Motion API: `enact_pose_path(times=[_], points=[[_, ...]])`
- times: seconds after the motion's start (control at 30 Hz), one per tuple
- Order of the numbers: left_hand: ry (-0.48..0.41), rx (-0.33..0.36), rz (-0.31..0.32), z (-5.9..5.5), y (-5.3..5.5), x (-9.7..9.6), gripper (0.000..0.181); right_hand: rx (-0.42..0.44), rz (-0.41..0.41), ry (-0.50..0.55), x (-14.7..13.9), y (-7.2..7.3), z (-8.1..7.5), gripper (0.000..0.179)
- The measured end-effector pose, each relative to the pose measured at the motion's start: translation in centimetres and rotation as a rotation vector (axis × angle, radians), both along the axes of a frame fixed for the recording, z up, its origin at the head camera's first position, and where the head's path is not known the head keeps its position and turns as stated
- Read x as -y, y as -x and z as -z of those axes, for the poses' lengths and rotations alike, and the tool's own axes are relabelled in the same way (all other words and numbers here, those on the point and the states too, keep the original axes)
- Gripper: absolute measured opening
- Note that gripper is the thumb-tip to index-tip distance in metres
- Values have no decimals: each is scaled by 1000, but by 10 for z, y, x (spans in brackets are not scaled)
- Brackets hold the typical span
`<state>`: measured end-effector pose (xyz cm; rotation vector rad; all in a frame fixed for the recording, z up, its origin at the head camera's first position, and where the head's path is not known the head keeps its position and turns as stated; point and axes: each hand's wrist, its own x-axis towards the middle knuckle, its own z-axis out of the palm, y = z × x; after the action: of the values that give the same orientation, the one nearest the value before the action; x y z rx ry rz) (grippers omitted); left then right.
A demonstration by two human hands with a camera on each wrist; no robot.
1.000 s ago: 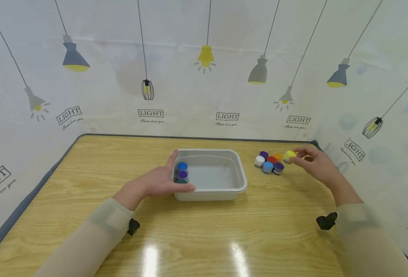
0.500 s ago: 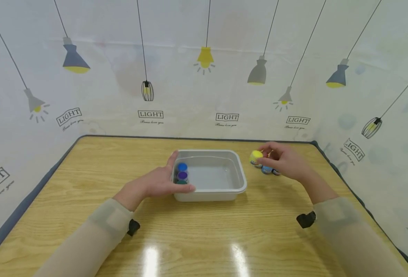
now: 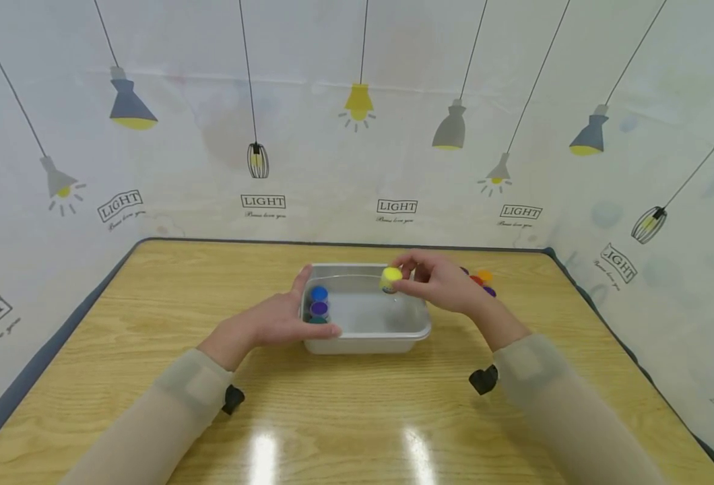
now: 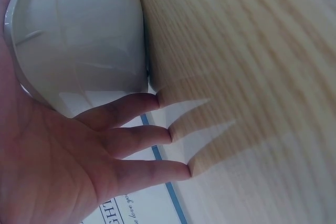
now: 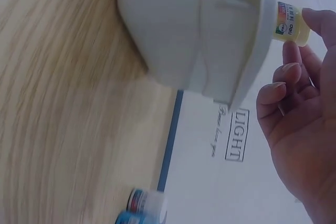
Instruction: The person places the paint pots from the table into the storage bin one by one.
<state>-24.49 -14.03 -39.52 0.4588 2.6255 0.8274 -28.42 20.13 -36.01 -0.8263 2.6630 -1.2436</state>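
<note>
My right hand (image 3: 438, 279) pinches a small paint jar with a yellow lid (image 3: 390, 277) between thumb and fingers. The jar is held upright over the right part of a white plastic basin (image 3: 387, 335); its label shows in the right wrist view, above the basin's rim (image 5: 262, 35). My left hand (image 3: 275, 316) rests against the basin's left end, thumb along the front rim, index finger at the back corner. The left wrist view shows its other fingers (image 4: 144, 174) stretched straight down beside the basin. Inside, along the left wall, stand blue (image 3: 319, 294), purple (image 3: 319, 308) and dark green (image 3: 317, 320) lidded jars.
Right of the basin, partly behind my right hand, is a cluster of jars, with orange (image 3: 485, 275) and red (image 3: 475, 280) lids visible. The right wrist view shows a white jar (image 5: 148, 203) there. A lamp-printed backdrop (image 3: 333, 162) encloses the wooden table (image 3: 357, 397).
My right hand has carried the yellow-lidded paint jar leftward from the cluster's right side, past the other jars, to over the basin. My left hand and the basin have stayed in place.
</note>
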Motion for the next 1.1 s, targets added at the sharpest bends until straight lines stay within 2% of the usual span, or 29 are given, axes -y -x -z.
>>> enact_pose_path(times=[0.23,0.5,0.73,0.9,1.1], points=[[11,-1,-5,1,0,-2,146,-21,-41,-7,32,9,5,27],[9,-7,-1,0,-1,-1,147,26,-68,-100,57,19,10,27],[5,-2,-1,1,-1,0,147,35,-81,-102,76,27,17,30],[-7,-1,-4,2,-1,2,146,30,-89,-90,85,29,21,31],[-11,-4,1,3,1,0,147,62,-76,-112,86,31,30,28]])
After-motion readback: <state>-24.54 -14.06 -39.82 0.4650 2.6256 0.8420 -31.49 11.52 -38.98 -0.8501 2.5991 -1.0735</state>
